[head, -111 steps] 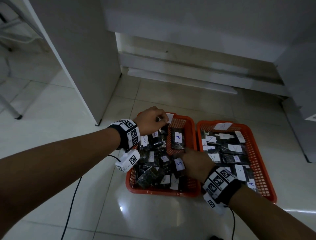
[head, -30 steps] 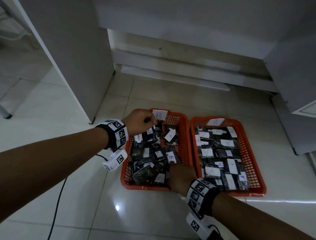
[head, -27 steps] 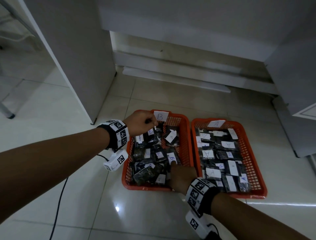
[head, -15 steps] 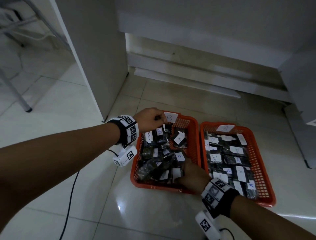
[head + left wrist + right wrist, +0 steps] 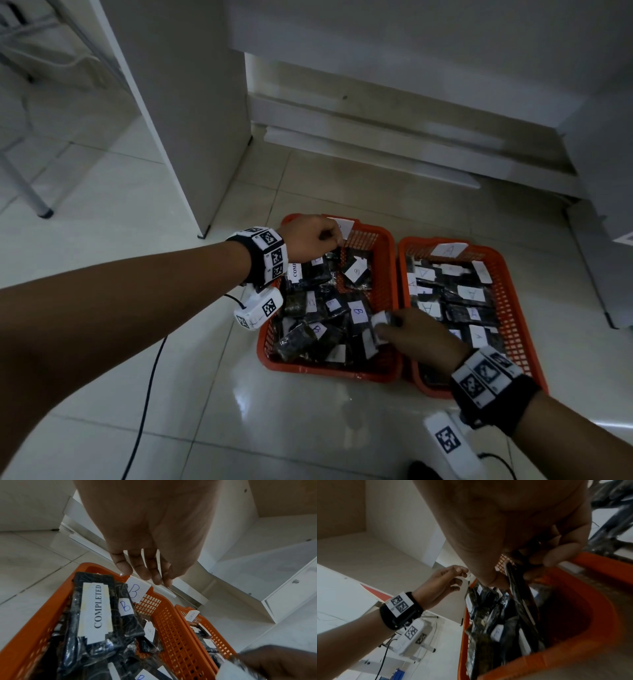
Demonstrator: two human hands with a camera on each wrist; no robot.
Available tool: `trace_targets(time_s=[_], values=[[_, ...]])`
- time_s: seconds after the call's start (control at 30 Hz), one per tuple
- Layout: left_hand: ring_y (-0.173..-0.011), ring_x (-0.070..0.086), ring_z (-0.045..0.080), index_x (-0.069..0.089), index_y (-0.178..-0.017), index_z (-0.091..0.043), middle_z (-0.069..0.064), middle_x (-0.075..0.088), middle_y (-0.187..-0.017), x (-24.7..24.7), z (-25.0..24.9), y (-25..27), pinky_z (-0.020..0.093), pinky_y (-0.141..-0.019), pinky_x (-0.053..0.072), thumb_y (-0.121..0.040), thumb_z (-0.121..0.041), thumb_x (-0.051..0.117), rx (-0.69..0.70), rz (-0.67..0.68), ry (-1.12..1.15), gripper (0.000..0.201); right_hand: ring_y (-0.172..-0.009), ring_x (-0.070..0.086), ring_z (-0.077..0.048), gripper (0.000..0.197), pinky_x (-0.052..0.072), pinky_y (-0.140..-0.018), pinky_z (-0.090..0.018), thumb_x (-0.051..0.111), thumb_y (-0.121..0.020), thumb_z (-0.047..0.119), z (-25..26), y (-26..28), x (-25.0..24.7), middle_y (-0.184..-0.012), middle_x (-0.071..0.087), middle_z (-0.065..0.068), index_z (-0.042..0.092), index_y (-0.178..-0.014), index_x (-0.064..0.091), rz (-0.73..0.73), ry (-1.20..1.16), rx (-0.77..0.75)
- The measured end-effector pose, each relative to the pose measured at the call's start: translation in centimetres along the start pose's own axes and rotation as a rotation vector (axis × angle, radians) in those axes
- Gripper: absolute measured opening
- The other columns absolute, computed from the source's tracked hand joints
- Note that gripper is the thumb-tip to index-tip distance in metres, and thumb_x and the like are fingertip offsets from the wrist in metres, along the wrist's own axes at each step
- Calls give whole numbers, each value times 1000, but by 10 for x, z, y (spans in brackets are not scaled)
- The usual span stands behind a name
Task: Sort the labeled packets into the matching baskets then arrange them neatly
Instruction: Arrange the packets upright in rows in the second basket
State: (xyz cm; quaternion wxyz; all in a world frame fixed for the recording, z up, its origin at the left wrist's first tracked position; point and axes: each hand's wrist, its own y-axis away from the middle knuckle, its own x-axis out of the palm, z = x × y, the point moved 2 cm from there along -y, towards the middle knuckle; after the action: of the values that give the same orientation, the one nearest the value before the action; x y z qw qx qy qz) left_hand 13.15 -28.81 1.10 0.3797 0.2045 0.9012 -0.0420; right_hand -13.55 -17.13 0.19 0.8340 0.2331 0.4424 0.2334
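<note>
We see two orange baskets (image 5: 383, 246) of perforated plastic, their mesh walls matt, sitting on a glossy tiled floor (image 5: 191, 394) that mirrors the light. The packets (image 5: 96, 615) look like dark, crinkly, shiny clear film, each with a matt white paper label (image 5: 95, 611). Behind, the cabinet panel (image 5: 191, 102) looks smooth and matt white.

Both forearms are bare, without sleeves. Each wrist carries a black band (image 5: 496, 394) faced with white panels printed with black square fiducial markers. A white camera module (image 5: 258, 308) bearing the same markers hangs below each band. A thin black cable (image 5: 144, 404) trails from the left module.
</note>
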Motion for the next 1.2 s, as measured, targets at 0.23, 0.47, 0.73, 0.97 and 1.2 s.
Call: trace_targets(time_s=[0.23, 0.47, 0.73, 0.97, 1.2], values=[[-104, 64, 5, 76, -101, -25, -16, 67, -104, 9, 9, -4, 9, -82, 44, -99, -25, 62, 41, -24, -39, 15, -55, 47, -16, 42, 35, -60, -32, 50, -100, 43, 24, -34, -23, -63, 50, -2, 5, -88, 64, -279, -215, -90], [-92, 63, 9, 71, -112, -21, -1, 60, -107, 2, 27, 8, 18, -85, 47, -94, -24, 67, 20, -133, -58, 18, -79, 70, -29, 28, 52, -67, -33, 56, -96, 36, 43, -105, -18, -90, 71, -10, 11, -103, 65, -328, -419, -31], [-90, 60, 10, 70, -107, -29, 0, 63, -101, -18, 68, 24, 9, -72, 36, -94, -29, 64, -22, -222, -93, 14, -97, 62, -20, 42, 52, -85, -37, 62, -100, 42, 38, -128, -30, -110, 63, 3, 16, -132, 54, -437, -58, -163], [-91, 62, 11, 71, -102, -26, 0, 63, -101, -17, 63, 18, 24, -82, 50, -94, -24, 64, 10, -220, -60, 11, -106, 63, -22, 55, 59, -83, -41, 81, -83, 38, 15, -98, -5, -130, 51, 2, 27, -131, 55, 30, 692, -427], [-93, 62, 13, 72, -103, -26, -4, 61, -103, -8, 47, 9, 31, -85, 53, -96, -32, 62, 33, -169, -64, 13, -118, 62, -30, 80, 51, -97, -43, 72, -86, 58, 14, -82, 19, -146, 51, -5, 20, -151, 45, 4, 981, -465]])
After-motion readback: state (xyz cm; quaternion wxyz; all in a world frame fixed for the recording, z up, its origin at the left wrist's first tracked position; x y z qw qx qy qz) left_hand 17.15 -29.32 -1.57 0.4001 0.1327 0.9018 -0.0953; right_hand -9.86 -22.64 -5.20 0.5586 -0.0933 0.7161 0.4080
